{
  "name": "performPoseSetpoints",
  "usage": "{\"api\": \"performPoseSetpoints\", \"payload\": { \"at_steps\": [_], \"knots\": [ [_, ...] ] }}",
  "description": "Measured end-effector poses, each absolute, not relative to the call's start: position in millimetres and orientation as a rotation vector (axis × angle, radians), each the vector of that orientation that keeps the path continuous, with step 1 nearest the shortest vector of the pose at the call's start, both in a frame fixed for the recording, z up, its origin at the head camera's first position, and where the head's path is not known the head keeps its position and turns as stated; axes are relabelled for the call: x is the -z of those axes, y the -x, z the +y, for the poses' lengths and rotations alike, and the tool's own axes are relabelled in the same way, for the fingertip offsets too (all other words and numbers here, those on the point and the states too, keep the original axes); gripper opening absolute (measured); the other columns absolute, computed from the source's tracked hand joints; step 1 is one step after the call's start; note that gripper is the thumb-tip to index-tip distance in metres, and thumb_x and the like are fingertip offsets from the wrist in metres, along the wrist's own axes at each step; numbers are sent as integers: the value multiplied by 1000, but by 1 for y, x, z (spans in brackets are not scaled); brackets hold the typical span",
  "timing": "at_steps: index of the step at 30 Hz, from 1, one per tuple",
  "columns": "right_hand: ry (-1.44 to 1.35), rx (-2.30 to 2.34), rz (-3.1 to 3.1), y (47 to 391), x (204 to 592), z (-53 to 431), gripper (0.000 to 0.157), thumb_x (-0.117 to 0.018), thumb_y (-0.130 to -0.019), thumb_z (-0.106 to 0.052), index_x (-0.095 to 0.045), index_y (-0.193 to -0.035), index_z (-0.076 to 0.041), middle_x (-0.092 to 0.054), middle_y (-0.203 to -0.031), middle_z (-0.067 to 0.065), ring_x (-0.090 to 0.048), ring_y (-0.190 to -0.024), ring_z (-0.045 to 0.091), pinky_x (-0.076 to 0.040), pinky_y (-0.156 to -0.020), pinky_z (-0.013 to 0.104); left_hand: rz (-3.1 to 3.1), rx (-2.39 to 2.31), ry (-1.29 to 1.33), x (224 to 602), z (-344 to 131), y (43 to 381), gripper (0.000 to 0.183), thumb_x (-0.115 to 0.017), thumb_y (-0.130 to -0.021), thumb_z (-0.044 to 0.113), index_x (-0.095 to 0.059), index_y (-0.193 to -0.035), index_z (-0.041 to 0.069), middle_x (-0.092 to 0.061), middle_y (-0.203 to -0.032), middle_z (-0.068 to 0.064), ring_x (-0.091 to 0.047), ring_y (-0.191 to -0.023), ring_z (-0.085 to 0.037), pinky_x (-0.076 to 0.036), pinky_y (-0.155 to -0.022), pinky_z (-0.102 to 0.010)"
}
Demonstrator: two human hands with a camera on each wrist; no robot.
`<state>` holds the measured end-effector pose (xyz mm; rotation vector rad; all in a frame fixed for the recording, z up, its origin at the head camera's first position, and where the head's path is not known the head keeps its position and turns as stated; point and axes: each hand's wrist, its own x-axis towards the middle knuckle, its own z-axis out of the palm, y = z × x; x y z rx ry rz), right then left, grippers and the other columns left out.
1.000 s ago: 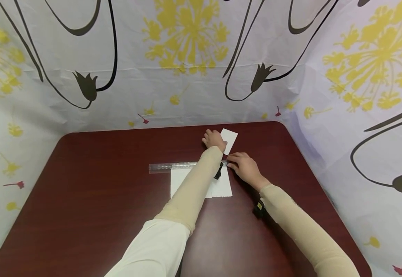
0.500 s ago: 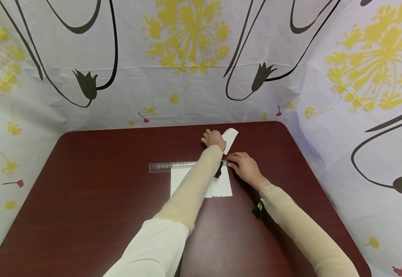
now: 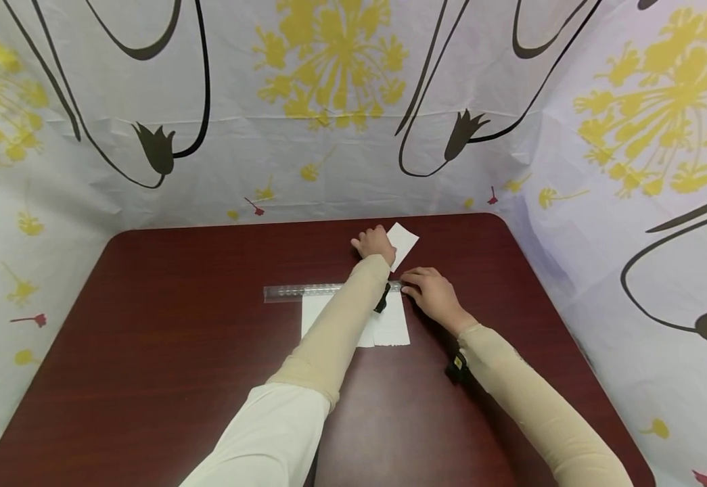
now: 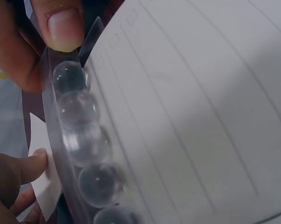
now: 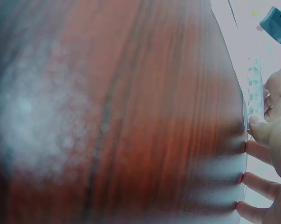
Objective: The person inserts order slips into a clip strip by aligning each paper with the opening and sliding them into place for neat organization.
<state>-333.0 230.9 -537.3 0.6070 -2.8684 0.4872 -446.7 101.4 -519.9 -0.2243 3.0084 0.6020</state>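
Observation:
A clear plastic ruler (image 3: 286, 293) with a row of round bumps (image 4: 79, 109) lies across the upper part of a white sheet of paper (image 3: 392, 328). Faint printed lines and small boxes mark the sheet in the left wrist view. My right hand (image 3: 432, 295) holds the ruler's right end, its thumb (image 4: 65, 30) pressing on it; the other fingers (image 5: 259, 184) touch the table in the right wrist view. Beyond the ruler, my left hand (image 3: 375, 245) pinches a smaller white piece of paper (image 3: 402, 245), thumb on its face. My left forearm hides part of the ruler and sheet.
The dark red-brown table (image 3: 195, 338) extends all round the papers. Its back edge meets a white curtain (image 3: 341, 182) patterned with flowers. A black wrist camera (image 3: 457, 367) sits under the right forearm, another (image 3: 382, 299) at the left wrist.
Half a second ago the top of the small paper piece was curled over; now it looks flat again. My left hand has shifted very slightly left. The right hand and ruler stay put.

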Motion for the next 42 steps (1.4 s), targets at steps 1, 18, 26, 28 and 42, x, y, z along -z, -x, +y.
{"api": "performPoseSetpoints", "payload": {
  "at_steps": [1,18,26,28,42],
  "knots": [
    [-605,-487,-2869,333,537,231,30,-68,-94,-24,-71,-121,-11,-69,-124,8,-59,-122,32,-53,-95,53,3020,-593,218,520,101,447,34,-71,-89,42,-66,-114,19,-70,-115,-1,-60,-115,-23,-39,-99,-44],
    [-595,-503,-2881,334,538,232,29,-67,-94,-24,-71,-120,-11,-69,-124,8,-58,-123,33,-54,-92,53,2964,-775,138,499,83,450,27,-55,-101,31,-72,-87,16,-72,-96,-3,-62,-104,-23,-40,-97,-41],
    [-599,-524,-2883,334,539,231,27,-67,-95,-24,-71,-119,-12,-69,-123,7,-58,-123,33,-54,-92,53,2866,-943,36,474,69,448,39,-43,-105,24,-60,-72,15,-68,-84,-4,-60,-83,-21,-41,-93,-38],
    [-604,-532,-2884,333,539,231,27,-66,-95,-23,-71,-119,-12,-69,-123,8,-58,-122,33,-54,-92,53,2837,-991,40,470,66,449,40,-43,-104,23,-57,-68,16,-64,-79,-3,-56,-76,-19,-40,-90,-36],
    [-607,-534,-2878,332,540,232,28,-66,-95,-23,-71,-120,-12,-69,-124,8,-58,-123,34,-54,-91,54,2727,-1134,36,462,31,451,47,-45,-95,9,-38,-49,17,-33,-50,5,-27,-50,-12,-29,-47,-24]
  ]
}}
